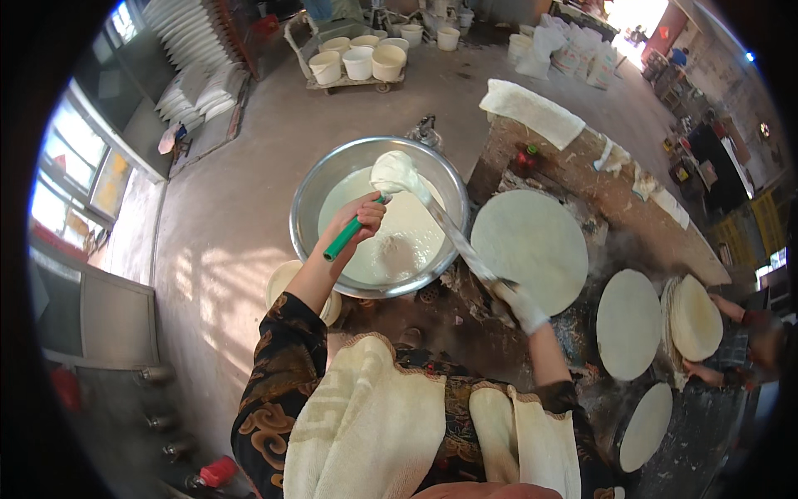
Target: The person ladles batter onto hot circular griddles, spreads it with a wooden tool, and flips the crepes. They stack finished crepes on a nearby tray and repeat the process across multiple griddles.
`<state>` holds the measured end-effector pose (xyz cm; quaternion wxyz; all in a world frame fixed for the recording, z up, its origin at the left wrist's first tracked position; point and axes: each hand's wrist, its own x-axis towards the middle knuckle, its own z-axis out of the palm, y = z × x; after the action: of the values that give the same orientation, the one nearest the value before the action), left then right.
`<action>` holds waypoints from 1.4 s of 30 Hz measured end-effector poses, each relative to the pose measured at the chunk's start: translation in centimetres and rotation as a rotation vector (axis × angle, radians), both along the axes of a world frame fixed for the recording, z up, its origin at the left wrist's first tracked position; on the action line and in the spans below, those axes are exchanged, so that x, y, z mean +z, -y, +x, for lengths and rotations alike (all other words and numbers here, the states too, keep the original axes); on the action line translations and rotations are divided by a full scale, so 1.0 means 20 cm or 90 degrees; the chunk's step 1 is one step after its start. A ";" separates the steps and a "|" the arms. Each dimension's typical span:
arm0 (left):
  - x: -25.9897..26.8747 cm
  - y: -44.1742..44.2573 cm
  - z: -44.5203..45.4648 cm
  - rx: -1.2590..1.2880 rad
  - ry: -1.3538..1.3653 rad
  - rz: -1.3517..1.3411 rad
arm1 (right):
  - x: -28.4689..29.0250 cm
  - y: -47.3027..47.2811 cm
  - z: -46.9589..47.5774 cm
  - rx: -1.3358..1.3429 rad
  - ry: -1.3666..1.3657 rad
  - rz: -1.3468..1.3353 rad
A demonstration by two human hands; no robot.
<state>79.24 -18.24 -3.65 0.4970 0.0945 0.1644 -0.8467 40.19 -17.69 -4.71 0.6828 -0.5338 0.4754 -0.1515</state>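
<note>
A wide metal basin (301,206) holds creamy white batter (349,249). Above it, my left hand (361,221) is closed on a green handle (340,243), whose far end is hidden near the batter-coated head of a long tool. My right hand (520,302), in a whitish glove, grips the lower end of that long-handled tool (452,231), which reaches up leftwards over the basin. Its rounded head (394,171) is thick with batter. Right of the basin lies a large round pale sheet (530,249) on a dark round surface.
More round sheets (628,324) lie at the right, where another person's hands (704,372) hold a stack of rounds (697,318). A pale bucket (280,284) stands below-left of the basin. Ahead are a cart of buckets (358,63) and a ledge with cloths (536,112).
</note>
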 end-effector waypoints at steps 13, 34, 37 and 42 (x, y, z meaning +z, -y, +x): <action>0.02 0.03 -0.77 -0.379 0.171 -0.012 | 0.11 -0.54 -0.79 -0.177 -0.710 -0.531; 0.20 -1.16 -2.80 -1.230 0.257 -0.572 | -0.25 -2.35 -0.14 -1.294 0.570 -0.137; 0.06 -1.59 -2.96 -1.370 0.148 -0.534 | -0.27 -2.64 -0.11 -1.423 0.561 -0.170; -0.08 -2.38 -3.22 -1.644 0.077 -0.432 | -0.46 -3.28 -0.07 -1.503 0.573 -0.262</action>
<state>14.87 29.45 -5.24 -0.6495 0.0908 -0.2818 -0.7003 38.84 48.01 -14.00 0.1396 0.2126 0.3547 -0.8997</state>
